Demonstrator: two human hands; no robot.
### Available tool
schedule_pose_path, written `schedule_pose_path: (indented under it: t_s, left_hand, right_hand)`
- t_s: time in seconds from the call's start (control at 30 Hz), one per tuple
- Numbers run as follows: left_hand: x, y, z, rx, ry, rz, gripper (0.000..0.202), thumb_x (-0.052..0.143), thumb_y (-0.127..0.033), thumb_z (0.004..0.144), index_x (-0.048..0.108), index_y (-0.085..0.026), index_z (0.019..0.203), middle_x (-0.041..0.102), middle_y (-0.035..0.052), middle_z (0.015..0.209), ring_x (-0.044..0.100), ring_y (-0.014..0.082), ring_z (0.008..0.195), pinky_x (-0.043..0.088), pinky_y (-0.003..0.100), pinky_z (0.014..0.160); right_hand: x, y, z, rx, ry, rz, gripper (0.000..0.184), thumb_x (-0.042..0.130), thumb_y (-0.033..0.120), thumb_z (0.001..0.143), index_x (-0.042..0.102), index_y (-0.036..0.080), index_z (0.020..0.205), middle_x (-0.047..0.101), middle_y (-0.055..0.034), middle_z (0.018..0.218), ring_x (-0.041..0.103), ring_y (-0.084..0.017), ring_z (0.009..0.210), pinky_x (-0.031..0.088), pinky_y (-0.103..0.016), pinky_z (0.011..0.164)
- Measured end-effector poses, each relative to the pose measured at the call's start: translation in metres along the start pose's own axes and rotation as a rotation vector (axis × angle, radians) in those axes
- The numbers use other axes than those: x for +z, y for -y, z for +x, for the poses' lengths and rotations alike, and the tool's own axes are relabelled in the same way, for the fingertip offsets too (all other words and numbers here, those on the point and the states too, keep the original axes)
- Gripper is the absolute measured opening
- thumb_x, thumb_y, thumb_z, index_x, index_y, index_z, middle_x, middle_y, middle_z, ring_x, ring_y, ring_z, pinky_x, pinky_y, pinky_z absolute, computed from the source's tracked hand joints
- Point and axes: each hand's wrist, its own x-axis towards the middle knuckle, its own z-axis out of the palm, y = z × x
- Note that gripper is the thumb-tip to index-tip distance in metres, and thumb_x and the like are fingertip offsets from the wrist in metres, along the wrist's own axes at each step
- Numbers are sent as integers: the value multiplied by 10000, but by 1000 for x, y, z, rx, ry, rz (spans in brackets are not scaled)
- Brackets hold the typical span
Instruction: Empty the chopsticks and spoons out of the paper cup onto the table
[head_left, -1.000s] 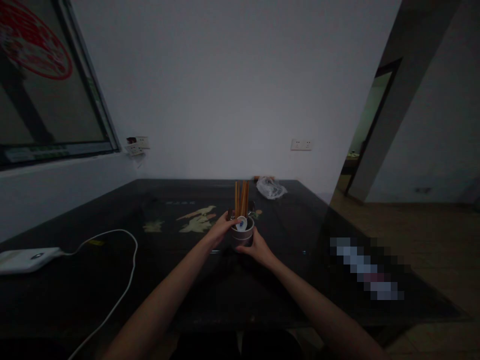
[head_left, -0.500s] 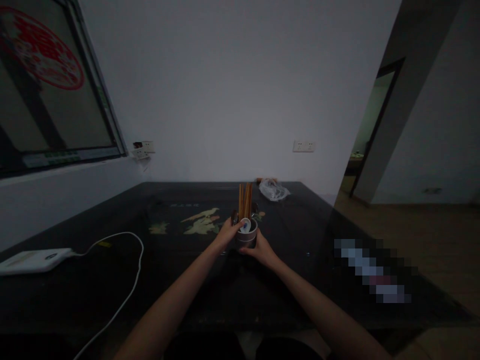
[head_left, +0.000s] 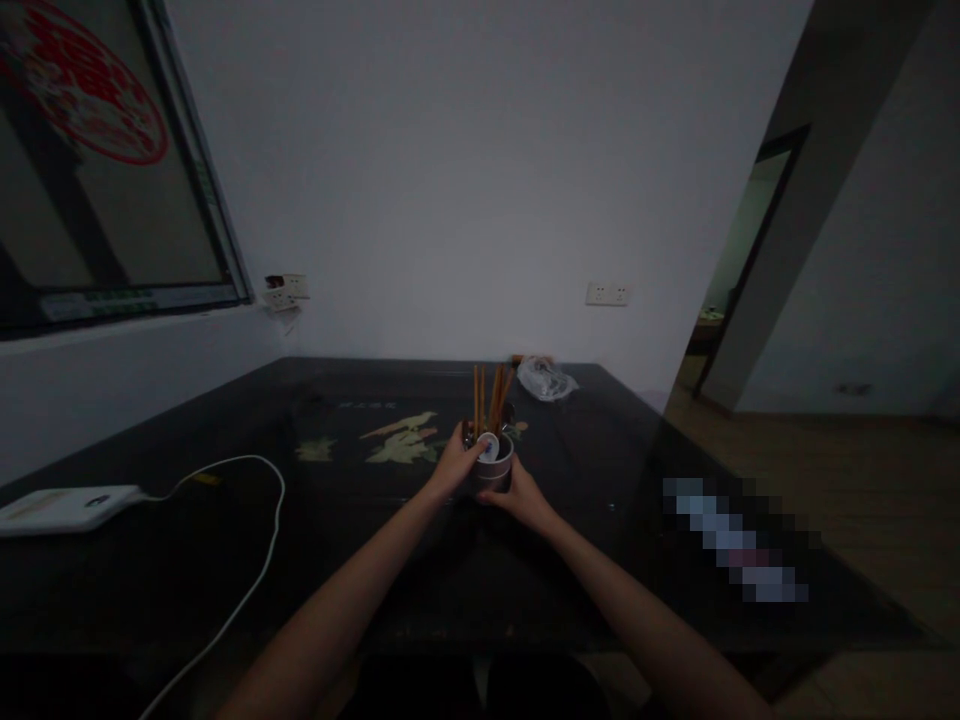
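A grey, round utensil holder [head_left: 495, 476] is held over the dark table between my two hands. Several wooden chopsticks [head_left: 496, 398] stand up out of it, fanned slightly apart. A white ceramic spoon [head_left: 489, 447] with a blue mark leans at the rim on the near side. My left hand [head_left: 456, 465] is closed at the holder's upper left, its thumb against the white spoon and its other fingers hidden behind. Dark, shiny utensil ends [head_left: 468, 434] show beside that hand. My right hand [head_left: 519, 497] grips the holder's lower right side, thumb across the front.
The black table [head_left: 570, 570] has a bird-and-flower pattern [head_left: 405, 440]. A crumpled clear plastic bag [head_left: 547, 380] lies at its back edge. To the left rests a white power bank [head_left: 71, 508] with a white cable [head_left: 276, 520]. A pixelated object [head_left: 735, 545] lies on the right.
The chopsticks have spread a little wider apart at the top. Both hands keep their grip in nearly the same place. The view has shifted slightly.
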Motion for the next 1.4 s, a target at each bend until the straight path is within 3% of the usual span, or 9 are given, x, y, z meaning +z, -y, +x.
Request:
schedule_pose_path:
  t_s: [0.17, 0.53, 0.93, 1.4]
  left_hand:
    - [0, -2, -1, -73, -8, -3, 367, 694, -251, 689, 549, -160, 1014, 665, 56, 938, 629, 198, 884, 464, 314, 838]
    - [-1, 5, 2, -33, 39, -13, 372, 706, -321, 681, 584, -155, 991, 667, 67, 963, 620, 214, 930, 459, 329, 869]
    - [-2, -11, -3, -115, 51, -65, 406, 781, -292, 600, 620, -145, 942, 697, 83, 929, 636, 242, 942, 454, 377, 892]
    - [-1, -17, -3, -115, 58, 26, 257, 759, -277, 615, 666, -145, 815, 707, 79, 838, 638, 260, 931, 463, 349, 866]
  right_hand:
    - [-1, 6, -1, 21, 15, 11, 811, 797, 327, 566, 413, 165, 1261, 561, -134, 1244, 526, -266, 1162, 410, -420, 985]
    - [-2, 13, -2, 14, 22, 14, 807, 797, 320, 569, 416, 159, 1262, 551, -138, 1258, 510, -265, 1182, 390, -418, 1008]
    - [-3, 7, -1, -4, 22, 1, 804, 805, 315, 569, 417, 179, 1260, 551, -129, 1260, 513, -264, 1182, 386, -430, 1010]
    - [-3, 6, -1, -10, 22, 3, 812, 805, 344, 571, 412, 163, 1258, 541, -134, 1266, 513, -259, 1176, 395, -405, 1001]
